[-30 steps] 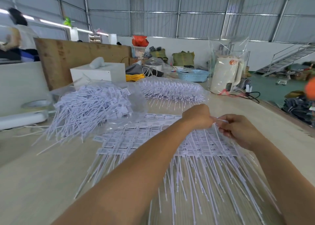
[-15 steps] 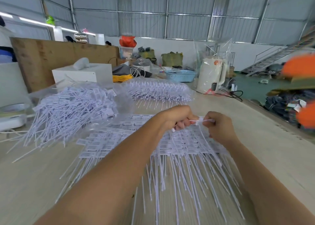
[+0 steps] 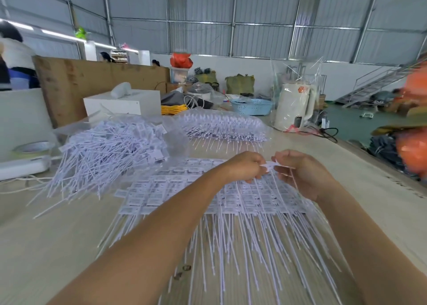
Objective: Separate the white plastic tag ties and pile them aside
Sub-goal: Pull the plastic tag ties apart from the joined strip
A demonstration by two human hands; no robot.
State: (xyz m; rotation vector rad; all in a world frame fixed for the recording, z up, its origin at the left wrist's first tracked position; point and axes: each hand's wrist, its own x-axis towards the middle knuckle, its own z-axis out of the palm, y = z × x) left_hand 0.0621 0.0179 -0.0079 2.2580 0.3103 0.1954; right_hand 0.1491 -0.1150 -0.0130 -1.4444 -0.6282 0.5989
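Observation:
A flat sheet of joined white tag ties point(image 3: 184, 196) lies on the table in front of me, labels in rows, thin tails pointing toward me. Above its far right part, my left hand point(image 3: 245, 166) and my right hand point(image 3: 300, 173) meet. Both pinch the label end of one white tag tie point(image 3: 271, 165) between them; its tail hangs down past my right palm. A loose pile of separated tag ties point(image 3: 104, 152) sits to the left on clear plastic.
A bagged bundle of tag ties point(image 3: 221, 126) lies behind the sheet. Further back stand a white box point(image 3: 124, 103), a blue basket point(image 3: 251, 107) and a wrapped white kettle point(image 3: 295, 105). A tape roll point(image 3: 32, 147) sits far left. The table edge runs along the right.
My hands have lifted slightly off the sheet and drawn a little apart, with the single tag tie now stretched between them. The camera view swung right, then back left.

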